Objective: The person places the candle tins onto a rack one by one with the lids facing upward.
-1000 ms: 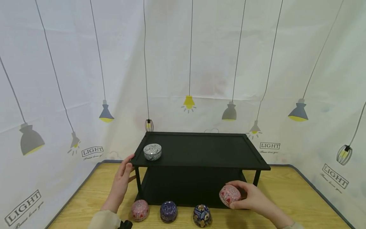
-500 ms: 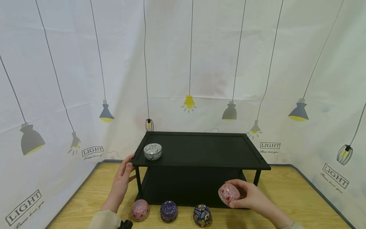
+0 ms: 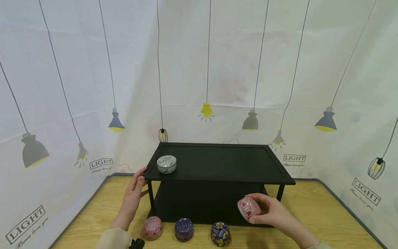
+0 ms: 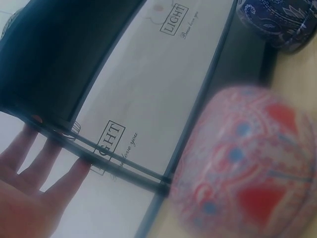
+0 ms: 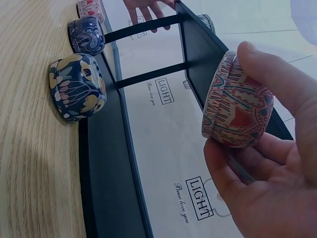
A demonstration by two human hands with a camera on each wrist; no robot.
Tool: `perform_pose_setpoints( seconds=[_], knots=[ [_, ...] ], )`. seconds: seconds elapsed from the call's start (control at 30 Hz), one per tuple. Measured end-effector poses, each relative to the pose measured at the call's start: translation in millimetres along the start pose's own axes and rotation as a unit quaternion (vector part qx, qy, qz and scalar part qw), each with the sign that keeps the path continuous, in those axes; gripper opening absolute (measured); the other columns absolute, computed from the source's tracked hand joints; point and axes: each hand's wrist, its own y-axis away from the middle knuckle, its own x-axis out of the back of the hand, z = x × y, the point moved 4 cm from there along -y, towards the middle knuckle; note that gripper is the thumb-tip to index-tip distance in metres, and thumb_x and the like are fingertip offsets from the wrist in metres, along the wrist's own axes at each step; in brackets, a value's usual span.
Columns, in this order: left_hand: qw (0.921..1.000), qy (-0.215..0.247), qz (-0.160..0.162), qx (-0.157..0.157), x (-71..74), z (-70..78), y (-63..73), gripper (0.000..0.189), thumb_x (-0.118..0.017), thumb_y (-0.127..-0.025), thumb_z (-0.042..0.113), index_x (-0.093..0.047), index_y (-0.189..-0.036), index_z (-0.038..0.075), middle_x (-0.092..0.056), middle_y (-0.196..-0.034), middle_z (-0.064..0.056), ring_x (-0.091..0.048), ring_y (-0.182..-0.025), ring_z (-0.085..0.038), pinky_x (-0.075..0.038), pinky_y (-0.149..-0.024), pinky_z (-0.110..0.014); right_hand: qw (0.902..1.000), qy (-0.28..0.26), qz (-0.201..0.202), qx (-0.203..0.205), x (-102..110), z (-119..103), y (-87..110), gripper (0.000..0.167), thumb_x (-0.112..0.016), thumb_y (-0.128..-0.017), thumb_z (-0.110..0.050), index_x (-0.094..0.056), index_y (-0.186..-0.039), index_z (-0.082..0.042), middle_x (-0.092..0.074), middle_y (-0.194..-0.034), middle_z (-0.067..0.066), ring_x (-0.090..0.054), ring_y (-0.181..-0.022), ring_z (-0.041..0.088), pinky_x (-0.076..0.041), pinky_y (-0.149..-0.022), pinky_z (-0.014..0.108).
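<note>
"Pink, glossy and rounded, the patterned tin (image 3: 248, 208) tilts at five o'clock in the head view. How are your hands?"

"Your right hand (image 3: 272, 211) pinches it; your left hand (image 3: 132, 193), fingers spread, touches the smooth black shelf (image 3: 217, 162) at half past seven."

"What's in your way?"

"Domed tins on grained wood (image 3: 317, 205) front the lower tier: second pink tin (image 3: 152, 228) at seven, navy tin (image 3: 184, 229) at six, floral tin (image 3: 220, 234) at half past five."
</note>
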Motion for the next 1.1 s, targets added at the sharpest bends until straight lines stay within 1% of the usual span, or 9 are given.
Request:
perform_pose_setpoints(
  seconds=[0.17, 0.33, 0.53, 1.1],
  knots=[
    [1.0, 0.001, -0.002, 0.0, -0.3, 0.7, 0.3, 0.045, -0.032, -0.107, 0.032, -0.032, -0.15, 0.016, -0.026, -0.152, -0.017, -0.035, -0.131, -0.038, -0.033, -0.1, -0.066, 0.9999, -0.012, 0.004, -0.006, -0.5, -1.2, -0.1, 0.067, -0.078, -0.083, -0.011, -0.044, -0.136, 0.012, -0.057, -0.123, 0.022, -0.061, -0.1, 0.027, -0.054, -0.078, 0.033],
    [1.0, 0.003, -0.004, -0.004, -0.5, 1.3, -0.1, 0.045, -0.032, -0.108, 0.032, -0.032, -0.15, 0.015, -0.026, -0.153, -0.016, -0.034, -0.131, -0.038, -0.033, -0.1, -0.066, 0.9997, -0.025, 0.002, -0.004, -0.7, -1.6, 0.0, 0.067, -0.077, -0.084, -0.01, -0.043, -0.137, 0.011, -0.057, -0.124, 0.021, -0.061, -0.1, 0.025, -0.054, -0.079, 0.033],
    [1.0, 0.002, -0.003, 0.0, -0.2, 0.4, -0.2, 0.045, -0.032, -0.107, 0.032, -0.032, -0.15, 0.016, -0.025, -0.153, -0.016, -0.034, -0.131, -0.038, -0.033, -0.1, -0.066, 0.9993, -0.037, -0.001, 0.001, -1.3, -3.0, 0.3, 0.067, -0.076, -0.084, -0.008, -0.042, -0.137, 0.012, -0.056, -0.124, 0.021, -0.061, -0.099, 0.024, -0.055, -0.079, 0.034],
    [1.0, 0.004, -0.001, 0.003, 0.7, -1.4, -0.4, 0.045, -0.033, -0.107, 0.033, -0.033, -0.149, 0.017, -0.026, -0.152, -0.016, -0.034, -0.131, -0.038, -0.032, -0.1, -0.066, 0.9985, -0.053, -0.005, -0.008, -4.0, -7.4, 2.0, 0.07, -0.076, -0.083, -0.007, -0.039, -0.139, 0.011, -0.055, -0.127, 0.018, -0.06, -0.101, 0.025, -0.054, -0.08, 0.034]
  ],
)
